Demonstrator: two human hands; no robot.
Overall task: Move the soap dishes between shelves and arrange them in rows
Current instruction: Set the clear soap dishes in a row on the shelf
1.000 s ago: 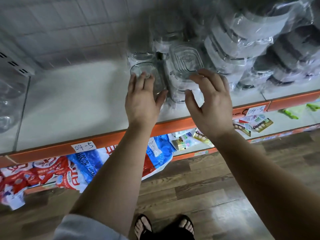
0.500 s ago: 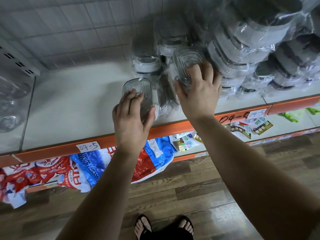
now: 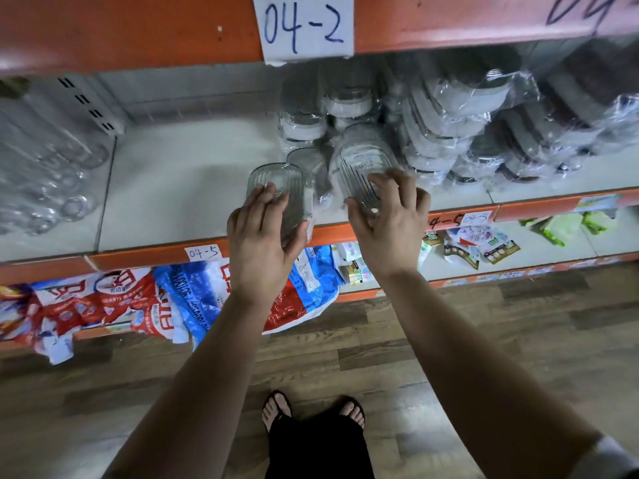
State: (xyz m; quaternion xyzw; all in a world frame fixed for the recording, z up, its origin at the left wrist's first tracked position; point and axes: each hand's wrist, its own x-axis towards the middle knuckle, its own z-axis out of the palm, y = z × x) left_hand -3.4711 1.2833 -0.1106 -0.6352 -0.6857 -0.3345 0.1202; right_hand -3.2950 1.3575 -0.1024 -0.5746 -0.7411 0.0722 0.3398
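— Two dishes at once, one per hand. Nearest us, our left hand (image 3: 259, 243) lies over the left soap dish (image 3: 276, 183): fingers (image 3: 266, 202) laid along its ribbed top, thumb hooked round its near side, holding it right at the shelf's orange lip (image 3: 138, 258).
— And our right hand (image 3: 390, 219)?
— Clawed over the right soap dish (image 3: 363, 157), fingers bent, thumb on its left flank, pinching it just in front of the wrapped stacks (image 3: 449, 133).
— Do the dishes rest on the shelf (image 3: 179, 174)?
— We cannot tell; they may hang just above it.
— What worries us from here?
— Both are clear, smooth-looking and gripped from above only. If our left thumb loosens, that dish tips over the lip and drops to the floor (image 3: 536, 323). On the right, our knuckles sit close to the film-wrapped piles; a careless pull could snag the film and bring a stack sliding forward.
— And farther up?
— The upper shelf edge (image 3: 138, 25) with its 04-2 label (image 3: 304, 25) hangs overhead; lifting steeply, we would knock a dish against it.
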